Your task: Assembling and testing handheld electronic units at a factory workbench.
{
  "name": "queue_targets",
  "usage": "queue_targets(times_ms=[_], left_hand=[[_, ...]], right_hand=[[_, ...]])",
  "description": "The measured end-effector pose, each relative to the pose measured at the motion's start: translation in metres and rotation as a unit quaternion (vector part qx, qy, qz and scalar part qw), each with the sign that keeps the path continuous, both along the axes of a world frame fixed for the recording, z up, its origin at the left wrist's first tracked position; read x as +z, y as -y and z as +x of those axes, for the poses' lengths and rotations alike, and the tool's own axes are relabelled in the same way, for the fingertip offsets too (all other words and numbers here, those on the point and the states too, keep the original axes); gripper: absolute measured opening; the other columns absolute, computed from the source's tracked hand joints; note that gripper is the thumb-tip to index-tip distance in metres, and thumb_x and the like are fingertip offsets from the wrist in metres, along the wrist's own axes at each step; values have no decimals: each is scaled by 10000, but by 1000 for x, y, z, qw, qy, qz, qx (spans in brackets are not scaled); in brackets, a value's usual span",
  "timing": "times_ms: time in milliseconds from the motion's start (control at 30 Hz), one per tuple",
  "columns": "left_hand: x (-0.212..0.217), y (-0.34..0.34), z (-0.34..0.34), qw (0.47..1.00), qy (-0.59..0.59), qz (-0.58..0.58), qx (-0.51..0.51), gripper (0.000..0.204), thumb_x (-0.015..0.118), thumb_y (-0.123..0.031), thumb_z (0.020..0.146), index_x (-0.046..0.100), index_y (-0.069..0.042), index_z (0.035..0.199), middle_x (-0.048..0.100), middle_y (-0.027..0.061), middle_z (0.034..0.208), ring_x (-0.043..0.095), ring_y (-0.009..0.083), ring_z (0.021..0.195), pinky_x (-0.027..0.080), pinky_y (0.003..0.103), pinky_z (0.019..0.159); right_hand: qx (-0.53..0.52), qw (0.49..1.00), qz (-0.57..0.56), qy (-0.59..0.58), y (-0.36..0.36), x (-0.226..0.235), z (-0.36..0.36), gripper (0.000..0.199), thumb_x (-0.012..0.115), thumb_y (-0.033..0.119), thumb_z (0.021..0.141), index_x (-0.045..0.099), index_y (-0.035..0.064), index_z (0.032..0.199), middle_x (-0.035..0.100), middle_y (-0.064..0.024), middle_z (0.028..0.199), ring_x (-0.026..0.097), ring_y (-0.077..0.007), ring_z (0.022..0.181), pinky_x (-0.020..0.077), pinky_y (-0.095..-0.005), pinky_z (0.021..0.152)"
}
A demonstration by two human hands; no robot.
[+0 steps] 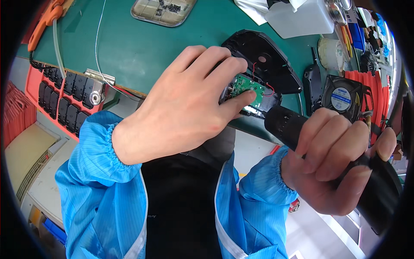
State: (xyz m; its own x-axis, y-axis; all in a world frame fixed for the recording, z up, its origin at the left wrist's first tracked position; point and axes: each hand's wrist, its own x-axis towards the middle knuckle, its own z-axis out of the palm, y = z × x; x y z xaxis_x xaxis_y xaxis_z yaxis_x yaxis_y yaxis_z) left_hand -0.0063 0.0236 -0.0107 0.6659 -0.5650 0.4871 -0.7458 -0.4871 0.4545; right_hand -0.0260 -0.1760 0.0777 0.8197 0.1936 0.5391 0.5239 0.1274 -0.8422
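Note:
My left hand (185,101) is closed round the edge of a small black device, its thumb lying over the green circuit board (244,85) inside. Thin red wires run from the board to the other half of the black plastic casing (269,58), which lies opened out just beyond. In my right hand (332,151) is a thick black electric screwdriver (282,125), held with the fingers wrapped round its body. The screwdriver's front end points at the near right edge of the board. Its bit tip is hard to make out against the device.
A metal tray (145,7) with small dark screws lies on the green mat (129,47). At the left are an orange tool (45,23) and a red tray (38,77) of black parts. A black fan (343,97), a tape roll (331,52) and red plates (377,97) stand right.

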Motion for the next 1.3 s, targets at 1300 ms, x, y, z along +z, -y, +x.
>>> queue_targets(times_ms=[1300], left_hand=[[-5,-6,-1,1000,5,-17,5,286,744,-187,745,790,-61,998,636,148,1221,585,349,1189,482,448,1000]], right_hand=[[42,983,179,18,-100,18,119,161,656,200,904,558,77,871,492,19,661,467,-101,520,421,-279,563]])
